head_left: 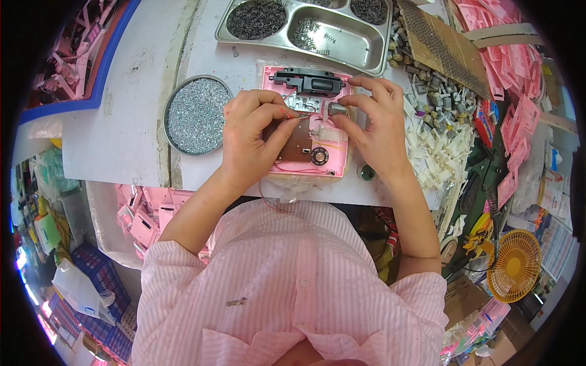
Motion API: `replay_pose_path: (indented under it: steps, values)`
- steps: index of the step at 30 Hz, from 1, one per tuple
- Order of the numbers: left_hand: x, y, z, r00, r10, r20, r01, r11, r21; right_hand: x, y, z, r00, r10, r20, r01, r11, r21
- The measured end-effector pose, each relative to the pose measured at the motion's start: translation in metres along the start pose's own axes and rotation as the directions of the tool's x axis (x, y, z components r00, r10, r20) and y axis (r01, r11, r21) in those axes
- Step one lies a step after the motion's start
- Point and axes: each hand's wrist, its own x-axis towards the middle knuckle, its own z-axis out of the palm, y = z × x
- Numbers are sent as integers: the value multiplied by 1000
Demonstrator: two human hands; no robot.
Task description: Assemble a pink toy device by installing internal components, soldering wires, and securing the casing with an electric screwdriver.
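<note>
— What is grasped?
— My left hand (pixel 256 131) pinches a thin red wire (pixel 284 113); my right hand (pixel 377 122) grasps a small metal motor (pixel 337 108) at the pink plastic housing (pixel 336 157).
— Where is the housing?
— On my white desk (pixel 125 143), right of the round dish (pixel 166 119) of silver screws (pixel 198 116).

a pink plastic housing (pixel 339 161) lies open side up near the front edge of the white tabletop (pixel 116 146); a black bar-shaped part (pixel 308 83) spans its far end, a brown board (pixel 296 143) fills its near left, a dark disc (pixel 319 156) sits by its near edge, and a grey metal cylinder (pixel 337 108), partly hidden, at its right
</note>
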Motion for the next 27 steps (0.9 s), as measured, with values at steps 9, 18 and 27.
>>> replay_pose_path:
  steps: [9,18,27]
  values:
    - [32,3,1,976,-176,126,201,954,-223,7,-22,-14,996,-77,53,85,982,-168]
    - [35,-3,-2,972,-58,229,102,977,-185,8,-25,28,993,-48,-112,56,996,71]
    - [32,-7,13,933,289,214,-302,953,34,-12,-17,9,979,-89,-183,112,986,123]
